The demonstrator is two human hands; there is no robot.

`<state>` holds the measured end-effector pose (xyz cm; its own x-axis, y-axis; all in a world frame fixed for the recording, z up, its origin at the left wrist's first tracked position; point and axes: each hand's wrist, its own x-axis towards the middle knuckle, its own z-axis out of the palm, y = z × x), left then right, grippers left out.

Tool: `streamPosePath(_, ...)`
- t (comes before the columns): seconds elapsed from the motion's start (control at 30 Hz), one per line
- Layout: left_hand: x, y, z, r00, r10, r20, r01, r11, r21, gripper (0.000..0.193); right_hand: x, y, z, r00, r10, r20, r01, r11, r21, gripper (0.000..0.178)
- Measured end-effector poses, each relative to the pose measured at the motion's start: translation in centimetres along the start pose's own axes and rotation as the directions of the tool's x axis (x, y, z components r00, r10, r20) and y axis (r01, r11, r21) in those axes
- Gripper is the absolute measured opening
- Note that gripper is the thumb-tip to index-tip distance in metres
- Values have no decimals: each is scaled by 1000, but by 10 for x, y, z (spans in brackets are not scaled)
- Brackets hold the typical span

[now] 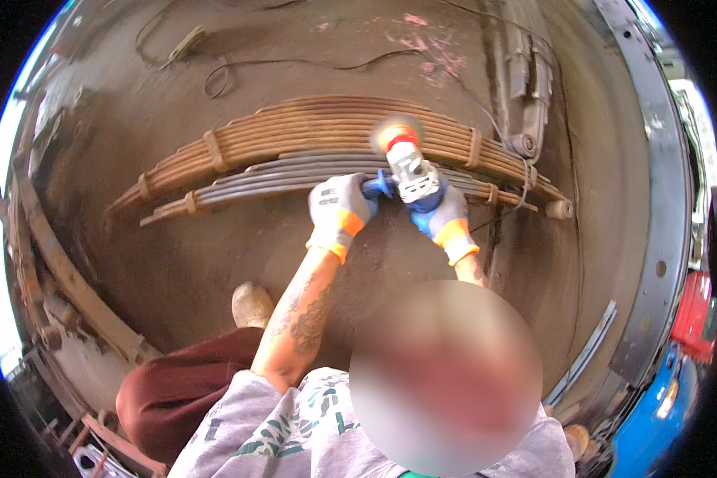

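Note:
An angle grinder (410, 170) with a blue-and-white body and a blurred round disc (397, 133) is held in both my gloved hands. My left hand (340, 202) is closed round its blue side handle. Round the grinder's body my right hand (444, 210) is wrapped. The disc overlaps a long, rusty brown leaf spring pack (295, 127); whether it touches cannot be told. Nearer to me lies a second leaf spring pack (287, 177), greyer along its middle, with rusty clamps. The grinder's body and my hands hide part of it.
A power cord (524, 187) trails over the right spring ends. Another leaf spring (534, 95) lies at the far right, with pink marks (434, 52) on the floor beside it. Rusty bars (76, 271) line the left, and a long steel beam (661, 207) bounds the right.

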<state>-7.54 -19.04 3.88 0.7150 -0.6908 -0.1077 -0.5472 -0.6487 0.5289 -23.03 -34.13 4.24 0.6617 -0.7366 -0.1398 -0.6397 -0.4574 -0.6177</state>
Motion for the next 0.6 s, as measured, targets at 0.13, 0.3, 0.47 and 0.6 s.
streamPosePath(0.13, 13, 10, -17, 989, 36, 145, -52, 993, 105, 24, -4, 19, 22, 995, 95, -7, -93, 983, 160, 62)
streamPosePath(0.3, 34, 19, -30, 958, 183, 223, -240, 933, 267, 27, -14, 15, 35, 975, 208, -75, -177, 938, 299, 64)
streamPosePath(0.47, 55, 15, -24, 929, 286, 235, -347, 894, 283, 32, -16, 7, 24, 962, 269, -56, -241, 922, 302, 66)
streamPosePath(0.6, 54, 24, -28, 934, 217, 283, -299, 909, 289, 37, -16, -6, 2, 967, 253, -1, -243, 929, 280, 61)
